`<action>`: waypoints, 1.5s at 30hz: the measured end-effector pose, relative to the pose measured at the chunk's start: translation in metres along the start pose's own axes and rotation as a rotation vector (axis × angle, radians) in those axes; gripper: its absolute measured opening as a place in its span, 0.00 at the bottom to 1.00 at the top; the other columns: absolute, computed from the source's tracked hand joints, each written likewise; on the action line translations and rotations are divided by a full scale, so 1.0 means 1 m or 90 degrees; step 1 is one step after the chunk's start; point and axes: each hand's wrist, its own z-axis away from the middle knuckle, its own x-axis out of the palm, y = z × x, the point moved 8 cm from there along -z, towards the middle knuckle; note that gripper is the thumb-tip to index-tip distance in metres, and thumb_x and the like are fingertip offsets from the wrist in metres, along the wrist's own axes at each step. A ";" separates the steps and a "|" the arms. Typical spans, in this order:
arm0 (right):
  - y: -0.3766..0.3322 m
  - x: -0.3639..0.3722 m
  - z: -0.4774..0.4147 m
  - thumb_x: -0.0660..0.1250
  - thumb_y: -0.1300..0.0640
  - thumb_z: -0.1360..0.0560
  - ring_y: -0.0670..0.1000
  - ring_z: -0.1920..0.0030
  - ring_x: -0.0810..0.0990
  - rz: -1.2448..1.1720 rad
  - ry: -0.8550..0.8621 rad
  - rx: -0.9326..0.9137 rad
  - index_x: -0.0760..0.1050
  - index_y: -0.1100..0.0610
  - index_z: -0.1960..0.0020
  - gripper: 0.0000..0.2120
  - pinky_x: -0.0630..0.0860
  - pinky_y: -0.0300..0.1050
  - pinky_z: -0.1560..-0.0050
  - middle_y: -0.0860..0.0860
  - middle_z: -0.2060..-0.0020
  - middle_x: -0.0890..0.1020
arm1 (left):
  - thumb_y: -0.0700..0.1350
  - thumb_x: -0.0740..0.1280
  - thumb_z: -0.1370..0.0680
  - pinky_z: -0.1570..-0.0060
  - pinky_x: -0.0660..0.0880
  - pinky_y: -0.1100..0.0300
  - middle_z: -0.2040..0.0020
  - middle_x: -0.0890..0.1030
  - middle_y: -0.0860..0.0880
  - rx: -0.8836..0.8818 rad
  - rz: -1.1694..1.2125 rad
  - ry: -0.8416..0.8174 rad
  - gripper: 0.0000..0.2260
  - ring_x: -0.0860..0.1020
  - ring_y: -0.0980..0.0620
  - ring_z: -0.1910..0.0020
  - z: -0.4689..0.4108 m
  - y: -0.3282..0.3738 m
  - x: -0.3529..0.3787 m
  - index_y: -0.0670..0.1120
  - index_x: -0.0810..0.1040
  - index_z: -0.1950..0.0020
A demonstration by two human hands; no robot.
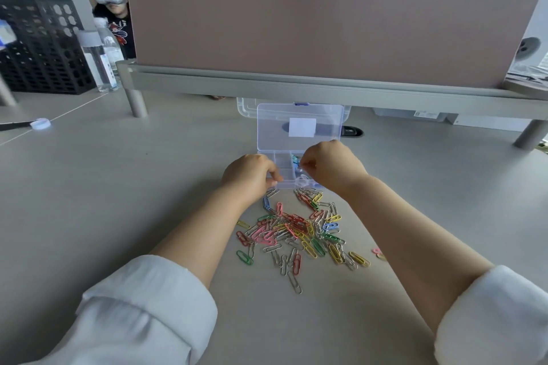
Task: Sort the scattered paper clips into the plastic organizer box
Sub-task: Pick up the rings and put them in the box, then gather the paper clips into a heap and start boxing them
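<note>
A clear plastic organizer box lies open on the desk, its lid standing up behind it. A few clips, one blue, lie in its right compartments. My left hand is curled at the box's front left corner, fingertips pinched on the rim. My right hand hovers over the box's right side with thumb and forefinger pinched together; what they hold is too small to make out. A pile of coloured paper clips is scattered on the desk just in front of the box, between my forearms.
A pink desk divider on a grey raised shelf stands behind the box. Water bottles and a black mesh rack sit at far left. A stray pink clip lies to the right. A person wearing a headset sits beyond the divider.
</note>
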 end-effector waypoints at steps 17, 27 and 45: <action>0.070 -0.001 0.135 0.62 0.53 0.23 0.47 0.75 0.79 -0.188 -0.484 0.267 0.71 0.59 0.62 0.12 0.75 0.34 0.73 0.55 0.68 0.79 | 0.54 0.58 0.22 0.48 0.73 0.53 0.48 0.77 0.42 -0.103 -0.314 -0.262 0.20 0.71 0.45 0.55 0.041 -0.008 0.006 0.39 0.73 0.43; -0.007 0.006 0.110 0.62 0.56 0.23 0.50 0.66 0.77 -0.317 -0.367 0.120 0.71 0.59 0.60 0.09 0.77 0.38 0.64 0.54 0.65 0.78 | 0.50 0.66 0.25 0.60 0.71 0.62 0.53 0.77 0.50 -0.015 0.151 -0.131 0.05 0.76 0.53 0.57 0.078 0.005 0.004 0.50 0.72 0.56; -0.017 0.037 0.119 0.54 0.27 0.32 0.50 0.24 0.39 0.002 -0.278 -0.061 0.38 0.46 0.25 0.46 0.38 0.56 0.24 0.50 0.23 0.42 | 0.81 0.38 0.48 0.26 0.38 0.50 0.23 0.37 0.48 0.110 -0.177 -0.262 0.59 0.36 0.53 0.25 0.087 0.004 0.046 0.47 0.35 0.26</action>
